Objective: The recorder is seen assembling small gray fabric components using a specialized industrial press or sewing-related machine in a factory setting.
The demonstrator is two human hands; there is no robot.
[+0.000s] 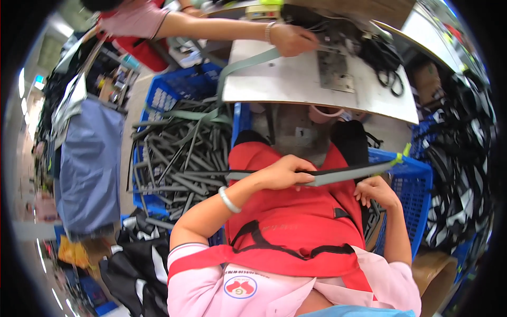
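While the left hand [285, 171] lies curled across the red apron [296, 216], its fingers grasp a long flat grey-green webbing strap [343, 173] that runs level over the lap toward the near rim of the blue plastic crate [409, 179] on the right. Lower down, the right hand [376, 191] rests against that crate's inner edge, fingers bent and loosely pinching dark straps there. Across the white worktable [285, 79], another person's hand [290, 39] presses a similar strap.
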